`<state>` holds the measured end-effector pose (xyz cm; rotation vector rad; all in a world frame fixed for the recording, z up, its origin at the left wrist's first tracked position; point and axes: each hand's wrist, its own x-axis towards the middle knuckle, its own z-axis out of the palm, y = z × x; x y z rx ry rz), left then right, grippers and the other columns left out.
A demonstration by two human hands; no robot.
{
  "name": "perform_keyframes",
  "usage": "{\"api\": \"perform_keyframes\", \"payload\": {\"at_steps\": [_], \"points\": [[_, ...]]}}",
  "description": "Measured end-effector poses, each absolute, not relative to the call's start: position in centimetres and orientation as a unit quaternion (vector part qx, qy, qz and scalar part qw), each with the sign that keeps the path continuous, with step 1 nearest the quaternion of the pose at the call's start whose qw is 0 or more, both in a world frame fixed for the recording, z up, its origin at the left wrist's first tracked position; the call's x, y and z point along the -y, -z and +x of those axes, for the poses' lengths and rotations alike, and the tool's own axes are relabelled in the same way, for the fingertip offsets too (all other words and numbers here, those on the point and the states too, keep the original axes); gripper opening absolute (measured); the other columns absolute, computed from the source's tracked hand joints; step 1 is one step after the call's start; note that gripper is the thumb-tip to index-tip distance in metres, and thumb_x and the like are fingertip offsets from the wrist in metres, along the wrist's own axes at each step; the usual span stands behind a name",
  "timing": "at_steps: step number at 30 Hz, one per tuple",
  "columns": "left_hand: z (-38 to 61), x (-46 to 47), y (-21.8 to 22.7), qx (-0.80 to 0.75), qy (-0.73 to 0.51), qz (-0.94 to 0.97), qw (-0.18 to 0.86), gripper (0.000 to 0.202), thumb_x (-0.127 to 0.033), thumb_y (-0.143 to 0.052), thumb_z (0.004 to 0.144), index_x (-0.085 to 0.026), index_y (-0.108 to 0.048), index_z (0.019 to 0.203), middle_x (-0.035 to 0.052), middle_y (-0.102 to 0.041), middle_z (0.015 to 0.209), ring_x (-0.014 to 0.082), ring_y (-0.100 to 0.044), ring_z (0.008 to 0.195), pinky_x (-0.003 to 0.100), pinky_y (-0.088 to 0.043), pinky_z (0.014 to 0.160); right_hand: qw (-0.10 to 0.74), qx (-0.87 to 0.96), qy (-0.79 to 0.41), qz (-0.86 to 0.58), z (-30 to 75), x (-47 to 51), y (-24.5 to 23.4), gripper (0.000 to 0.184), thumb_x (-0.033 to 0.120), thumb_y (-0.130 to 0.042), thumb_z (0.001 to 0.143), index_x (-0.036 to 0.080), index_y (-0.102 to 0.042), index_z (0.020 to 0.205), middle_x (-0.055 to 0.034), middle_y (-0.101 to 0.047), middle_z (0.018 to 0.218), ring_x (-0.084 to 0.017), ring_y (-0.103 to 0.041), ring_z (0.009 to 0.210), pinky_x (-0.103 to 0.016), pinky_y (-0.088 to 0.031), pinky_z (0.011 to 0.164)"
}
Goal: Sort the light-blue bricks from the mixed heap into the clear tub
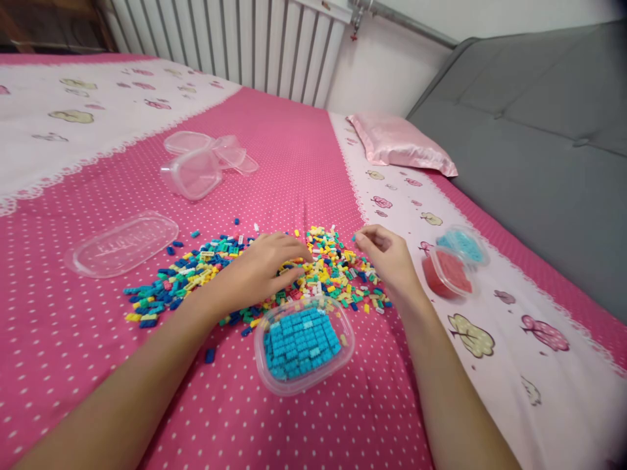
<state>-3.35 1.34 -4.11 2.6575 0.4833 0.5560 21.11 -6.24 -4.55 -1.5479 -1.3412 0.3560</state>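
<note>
A loose pile of small toy bricks [328, 264] in yellow, green, blue, white and red spreads across the pink bedspread. Over the middle of it lies my left hand [274, 264], palm down, thumb apart from the fingers; nothing shows in its grasp. My right hand [385, 251] is at the pile's right edge, thumb and forefinger pinched on a small blue brick [354, 238]. Nearest me stands a clear plastic box [343, 356] with light blue bricks [301, 343] packed in rows and a few yellowish ones along its side.
To the right are a box of red bricks [445, 271] and a clear container with light blue bricks [463, 246]. Clear empty containers [196, 173] and a clear lid [125, 245] lie left. A pink pillow [399, 143], grey headboard [529, 111] and radiator [235, 46] stand beyond.
</note>
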Motion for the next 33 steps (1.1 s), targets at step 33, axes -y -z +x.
{"api": "perform_keyframes", "payload": {"at_steps": [33], "points": [[-3.6, -0.8, 3.2, -0.186, -0.298, 0.910, 0.222, 0.008, -0.025, -0.067, 0.087, -0.020, -0.068, 0.092, -0.0020, -0.070, 0.090, 0.0121, -0.063, 0.088, 0.025, -0.044, 0.080, 0.389, 0.703, -0.096, -0.587, 15.3, 9.9, 2.6, 0.013, 0.018, -0.065, 0.092, 0.023, -0.072, 0.101, -0.0028, -0.075, 0.099, -0.018, -0.067, 0.089, -0.036, -0.049, 0.084]]}}
